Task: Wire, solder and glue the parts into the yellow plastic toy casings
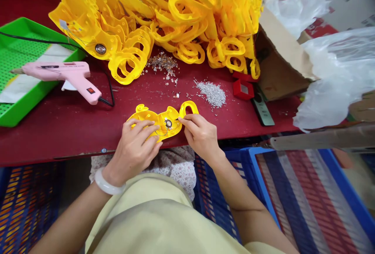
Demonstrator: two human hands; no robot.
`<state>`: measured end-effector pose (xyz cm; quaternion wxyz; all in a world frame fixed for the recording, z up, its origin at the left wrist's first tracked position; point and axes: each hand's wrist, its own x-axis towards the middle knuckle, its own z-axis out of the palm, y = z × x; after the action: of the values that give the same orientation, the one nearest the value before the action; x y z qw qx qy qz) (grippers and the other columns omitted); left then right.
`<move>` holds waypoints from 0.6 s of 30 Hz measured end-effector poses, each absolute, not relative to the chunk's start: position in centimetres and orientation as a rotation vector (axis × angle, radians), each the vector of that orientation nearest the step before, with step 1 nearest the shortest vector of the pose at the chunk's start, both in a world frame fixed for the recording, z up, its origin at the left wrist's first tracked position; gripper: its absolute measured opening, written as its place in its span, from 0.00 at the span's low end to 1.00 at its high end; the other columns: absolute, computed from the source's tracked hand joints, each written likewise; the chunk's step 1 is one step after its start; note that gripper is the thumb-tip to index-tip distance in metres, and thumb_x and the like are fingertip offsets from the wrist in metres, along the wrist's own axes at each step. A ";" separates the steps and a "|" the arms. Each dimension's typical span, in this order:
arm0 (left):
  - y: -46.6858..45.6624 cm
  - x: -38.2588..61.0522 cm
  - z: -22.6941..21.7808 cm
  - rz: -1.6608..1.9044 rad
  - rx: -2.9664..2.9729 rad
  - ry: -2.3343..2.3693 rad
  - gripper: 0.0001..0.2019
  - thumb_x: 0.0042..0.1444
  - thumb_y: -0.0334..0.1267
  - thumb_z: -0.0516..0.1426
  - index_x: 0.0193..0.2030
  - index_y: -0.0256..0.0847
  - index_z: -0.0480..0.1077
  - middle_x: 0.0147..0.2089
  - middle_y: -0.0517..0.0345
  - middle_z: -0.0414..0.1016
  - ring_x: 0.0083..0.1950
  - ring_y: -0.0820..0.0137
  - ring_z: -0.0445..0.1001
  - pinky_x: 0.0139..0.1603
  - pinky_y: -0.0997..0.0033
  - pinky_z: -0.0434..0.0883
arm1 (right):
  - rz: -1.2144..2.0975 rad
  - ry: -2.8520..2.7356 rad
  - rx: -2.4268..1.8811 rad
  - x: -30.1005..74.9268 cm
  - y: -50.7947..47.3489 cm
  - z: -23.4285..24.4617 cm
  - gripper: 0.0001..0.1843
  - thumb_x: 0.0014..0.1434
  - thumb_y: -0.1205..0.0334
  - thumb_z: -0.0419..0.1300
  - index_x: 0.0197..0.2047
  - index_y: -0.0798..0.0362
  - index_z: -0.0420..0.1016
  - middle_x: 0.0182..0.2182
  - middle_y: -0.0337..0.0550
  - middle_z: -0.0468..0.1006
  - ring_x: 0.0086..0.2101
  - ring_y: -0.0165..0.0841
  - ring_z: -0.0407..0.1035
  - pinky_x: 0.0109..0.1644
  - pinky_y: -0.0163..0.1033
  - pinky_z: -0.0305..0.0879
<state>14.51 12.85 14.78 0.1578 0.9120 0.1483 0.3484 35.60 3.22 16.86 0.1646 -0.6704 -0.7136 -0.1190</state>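
A flat yellow plastic toy shell [164, 120] with a ring handle lies on the red table [58, 125] near its front edge. A small round metal part [168, 123] with thin wires sits in its middle. My left hand [135, 148] rests on the shell's left half, fingers curled down on it and holding it. My right hand [199, 134] pinches at the shell just right of the round part, fingers pressed together; what they pinch is too small to make out.
A large heap of identical yellow shells [175, 20] fills the back of the table. A pink glue gun [67, 75] lies partly on a green tray [17, 102] at left. A pile of small screws [212, 93], a red box [243, 88], a cardboard box [281, 63] and plastic bags [336, 70] are at right. Blue crates [307, 199] stand below.
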 end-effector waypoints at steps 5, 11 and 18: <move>12.9 14.5 14.6 0.983 2.627 0.401 0.04 0.59 0.29 0.58 0.42 0.35 0.69 0.48 0.58 0.76 0.53 0.59 0.72 0.57 0.49 0.60 | -0.328 -1.990 -1.916 35.6 3.1 16.2 0.15 0.60 0.74 0.53 0.46 0.62 0.78 0.39 0.49 0.75 0.38 0.33 0.69 0.40 0.38 0.67; 13.0 14.7 14.5 0.993 2.660 0.410 0.11 0.60 0.29 0.57 0.49 0.35 0.69 0.47 0.58 0.76 0.52 0.60 0.72 0.55 0.51 0.59 | -0.145 -1.914 -1.790 36.1 2.9 15.5 0.16 0.61 0.76 0.52 0.49 0.63 0.76 0.42 0.52 0.74 0.42 0.34 0.69 0.46 0.40 0.69; 12.6 14.8 14.6 1.022 2.646 0.406 0.10 0.59 0.30 0.57 0.49 0.36 0.69 0.48 0.58 0.76 0.52 0.60 0.72 0.55 0.51 0.60 | -0.252 -1.936 -1.826 36.1 3.0 15.4 0.15 0.60 0.76 0.53 0.47 0.62 0.77 0.40 0.52 0.74 0.39 0.35 0.68 0.41 0.42 0.69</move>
<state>14.76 12.59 14.55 0.1375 0.9147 0.1402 0.3532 36.06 3.00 15.44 0.2323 -0.6643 -0.7045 -0.0919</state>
